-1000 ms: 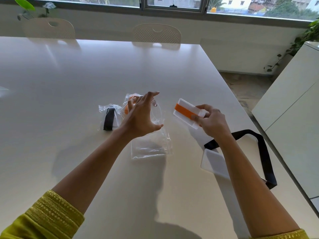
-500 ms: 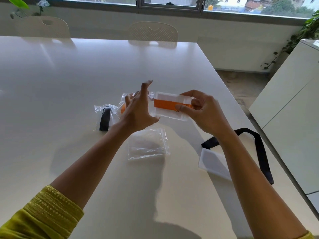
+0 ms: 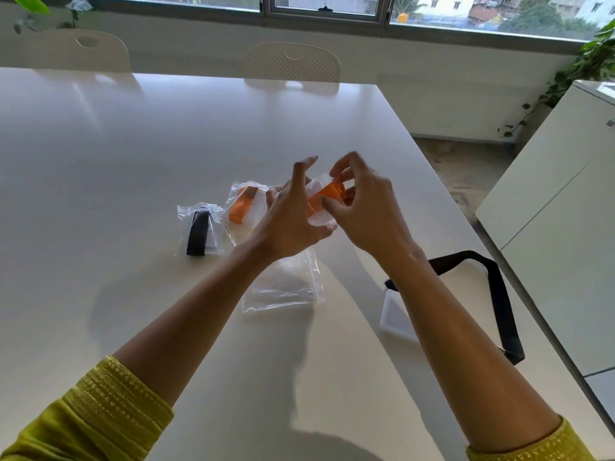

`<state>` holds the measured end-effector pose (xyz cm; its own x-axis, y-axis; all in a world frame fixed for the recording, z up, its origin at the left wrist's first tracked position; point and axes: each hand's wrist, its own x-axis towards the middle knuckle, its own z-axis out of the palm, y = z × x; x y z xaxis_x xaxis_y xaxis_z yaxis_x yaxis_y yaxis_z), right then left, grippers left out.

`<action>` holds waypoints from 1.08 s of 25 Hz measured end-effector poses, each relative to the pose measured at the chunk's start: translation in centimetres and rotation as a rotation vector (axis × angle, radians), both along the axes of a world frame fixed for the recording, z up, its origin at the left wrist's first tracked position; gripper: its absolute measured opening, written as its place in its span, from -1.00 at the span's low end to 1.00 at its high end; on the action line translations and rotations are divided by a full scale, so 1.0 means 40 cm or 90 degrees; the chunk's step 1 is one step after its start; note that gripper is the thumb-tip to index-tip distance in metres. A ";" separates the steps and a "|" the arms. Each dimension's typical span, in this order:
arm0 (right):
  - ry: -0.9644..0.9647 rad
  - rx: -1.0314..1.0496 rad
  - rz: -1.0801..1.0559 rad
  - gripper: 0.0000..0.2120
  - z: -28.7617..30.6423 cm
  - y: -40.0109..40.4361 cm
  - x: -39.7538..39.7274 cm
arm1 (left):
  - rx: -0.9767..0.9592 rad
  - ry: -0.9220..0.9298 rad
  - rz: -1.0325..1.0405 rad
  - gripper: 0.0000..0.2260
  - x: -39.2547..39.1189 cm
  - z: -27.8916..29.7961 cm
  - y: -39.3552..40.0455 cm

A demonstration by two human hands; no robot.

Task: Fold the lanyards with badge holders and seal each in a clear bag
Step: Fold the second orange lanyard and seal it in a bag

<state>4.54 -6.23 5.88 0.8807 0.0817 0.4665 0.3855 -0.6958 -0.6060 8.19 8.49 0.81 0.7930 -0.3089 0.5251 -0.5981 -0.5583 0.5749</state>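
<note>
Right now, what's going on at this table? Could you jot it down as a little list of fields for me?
surface: white table
in hand: orange lanyard with badge holder, folded
right hand: pinches the bundle
left hand: fingers spread, thumb under the bundle
already bagged: black lanyard bag; orange lanyard bag
waiting: empty clear bag, flat under the hands
not yet folded: black lanyard with holder, near the right edge

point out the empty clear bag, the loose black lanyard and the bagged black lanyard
empty clear bag (image 3: 283,286), head view, middle of the flat plastic on the table
loose black lanyard (image 3: 499,301), head view, right-hand run of the strap loop
bagged black lanyard (image 3: 198,232), head view, middle of the folded strap inside its bag
</note>
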 end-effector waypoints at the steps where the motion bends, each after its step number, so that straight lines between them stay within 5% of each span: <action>1: -0.021 -0.006 0.001 -0.62 -0.005 0.006 0.001 | -0.021 -0.002 -0.008 -0.06 0.001 0.003 -0.004; 5: -0.079 -0.091 0.017 -0.86 -0.014 0.005 0.002 | -0.093 0.007 -0.035 -0.08 0.004 0.007 -0.025; 9: -0.076 -0.165 0.053 -0.80 -0.014 -0.020 0.006 | -0.148 0.052 0.017 -0.21 0.015 0.008 -0.058; 14: -0.071 -0.067 0.025 -0.79 -0.046 -0.060 0.020 | -0.272 0.106 0.070 -0.20 0.018 0.008 -0.083; 20: -0.010 -0.002 0.001 -0.87 -0.085 -0.130 0.034 | -0.263 0.196 0.032 -0.24 0.008 -0.027 -0.059; 27: 0.113 0.158 0.018 -0.69 -0.128 -0.177 0.033 | -0.419 0.329 0.022 -0.68 -0.003 -0.063 -0.023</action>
